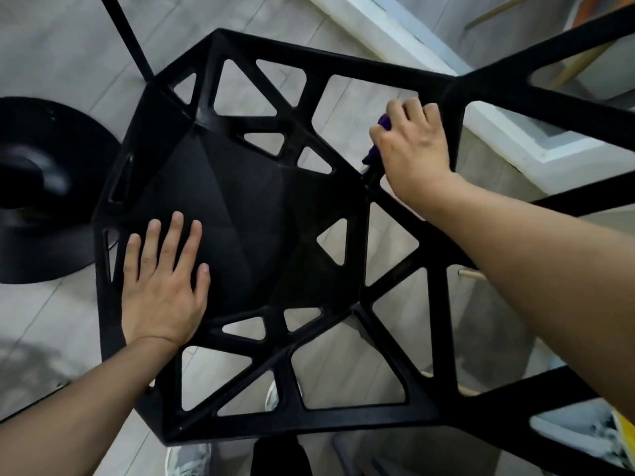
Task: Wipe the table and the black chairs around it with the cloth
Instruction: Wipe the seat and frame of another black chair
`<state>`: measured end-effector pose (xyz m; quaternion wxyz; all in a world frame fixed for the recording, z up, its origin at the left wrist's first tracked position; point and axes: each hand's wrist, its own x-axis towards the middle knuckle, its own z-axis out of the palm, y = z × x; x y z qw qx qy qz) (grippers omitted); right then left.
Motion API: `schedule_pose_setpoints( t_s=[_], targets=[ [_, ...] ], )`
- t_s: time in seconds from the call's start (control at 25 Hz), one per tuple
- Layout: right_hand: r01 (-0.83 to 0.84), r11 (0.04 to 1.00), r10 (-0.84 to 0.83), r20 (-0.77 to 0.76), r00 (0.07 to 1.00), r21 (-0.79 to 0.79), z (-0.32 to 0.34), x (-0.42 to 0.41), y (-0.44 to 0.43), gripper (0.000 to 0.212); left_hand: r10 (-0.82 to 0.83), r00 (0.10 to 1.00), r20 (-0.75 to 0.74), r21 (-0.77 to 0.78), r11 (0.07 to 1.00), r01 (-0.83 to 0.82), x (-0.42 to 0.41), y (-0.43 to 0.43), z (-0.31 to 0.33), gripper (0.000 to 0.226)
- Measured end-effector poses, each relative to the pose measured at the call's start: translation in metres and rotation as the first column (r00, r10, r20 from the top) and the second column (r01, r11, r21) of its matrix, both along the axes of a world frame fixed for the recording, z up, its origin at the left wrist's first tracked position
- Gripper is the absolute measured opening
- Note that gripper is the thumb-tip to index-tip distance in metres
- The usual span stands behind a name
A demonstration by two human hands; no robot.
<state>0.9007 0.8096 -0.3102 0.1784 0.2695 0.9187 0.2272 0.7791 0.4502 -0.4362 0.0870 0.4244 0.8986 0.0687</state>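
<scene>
While the left grip (161, 290) lay flat on the black chair (240, 201), the right grip (415, 146) clutched a mostly hidden purple cloth (385, 123).

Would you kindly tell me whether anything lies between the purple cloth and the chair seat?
Only the left hand, resting flat on the near-left part of the seat. The right hand holds the purple cloth against the black chair's right-side frame; nothing else visible lies between.

Furnished interior, probably a dining or seating area; home or café cannot be told. Pale grey wood-look plank floor (51, 46) is seen across the upper left. A black openwork chair (240, 207) is centred, a round black pedestal base (34, 187) is placed at left, and a white ledge (508, 142) and light wooden furniture legs (580, 67) are recorded at upper right.
</scene>
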Motion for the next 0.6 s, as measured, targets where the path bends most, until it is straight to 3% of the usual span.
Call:
schedule_pose_setpoints(
  t_s=[0.08,0.2,0.36,0.48,0.6],
  targets=[
    [0.161,0.973,-0.185,-0.141,0.973,-0.166,-0.020,-0.005,-0.020,0.042,-0.005,1.000,-0.009,-0.012,1.000,0.005,-0.001,-0.001,-0.001,0.065],
    [0.205,0.879,-0.317,-0.207,0.926,-0.430,-0.073,0.007,-0.064,0.044,-0.019,0.999,-0.031,-0.011,1.000,0.019,-0.001,-0.002,-0.004,0.065],
    [0.243,0.822,-0.481,-0.400,0.780,-0.516,-0.108,0.025,-0.111,0.047,-0.026,0.996,-0.084,-0.015,1.000,0.024,-0.001,-0.004,-0.010,0.063],
    [0.232,0.798,-0.471,-0.336,0.816,-0.556,-0.106,0.035,-0.162,0.047,-0.059,0.992,-0.111,-0.038,0.998,0.055,-0.002,-0.004,-0.011,0.063],
    [0.441,0.729,-0.590,-0.152,0.793,-0.523,-0.096,0.028,-0.202,0.052,-0.122,0.991,-0.059,-0.075,0.990,0.118,-0.008,-0.006,-0.009,0.063]
  ],
)
